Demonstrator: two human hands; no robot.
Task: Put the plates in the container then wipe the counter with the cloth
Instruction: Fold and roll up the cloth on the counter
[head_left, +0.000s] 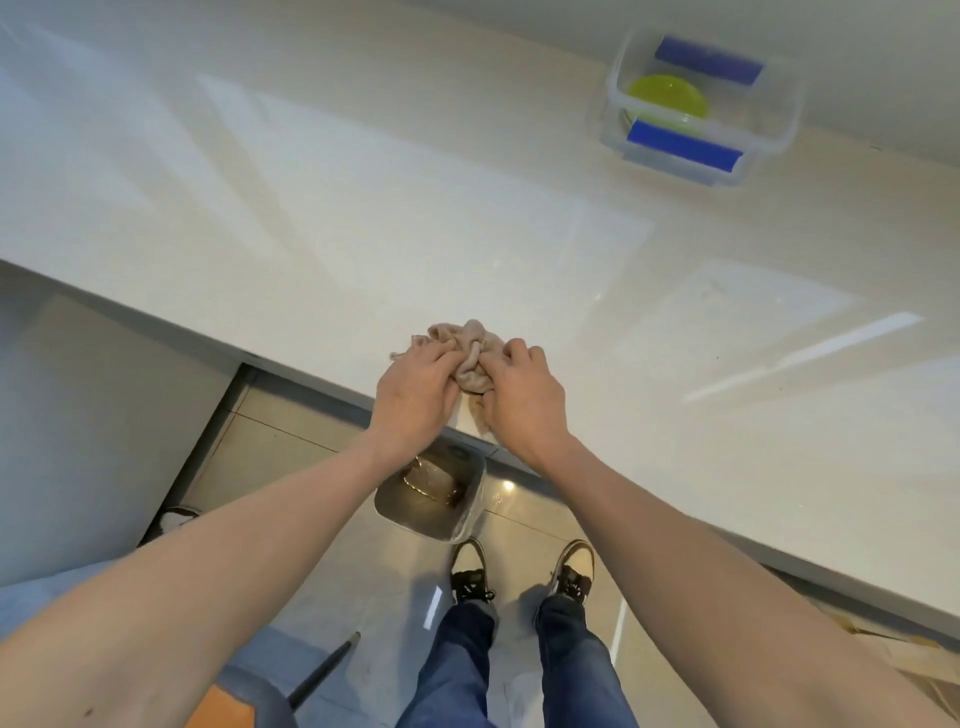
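While both hands work at the near edge of the pale bench (363, 218), the head view shows a beige cloth (470, 358) bunched up between them, just inside that edge, with one corner hanging toward the lip. The left hand (415, 395) has its fingers curled into the cloth's left side, and the right hand (524, 400) grips the right side with bent fingers, so both are grasping the cloth.

Beyond the hands the bench runs wide and bare to the left and far back, its glossy top showing only window reflections. Well apart, at the far right corner against the wall, sits a clear plastic container (698, 104) with blue clip handles; a yellow-green plate (667, 96) lies inside it.

Below the bench edge, right under the hands, a bin (431, 499) lined with plastic stands open on the tiled floor (291, 447). Just behind it are the person's two shoes (519, 571) and blue jeans.
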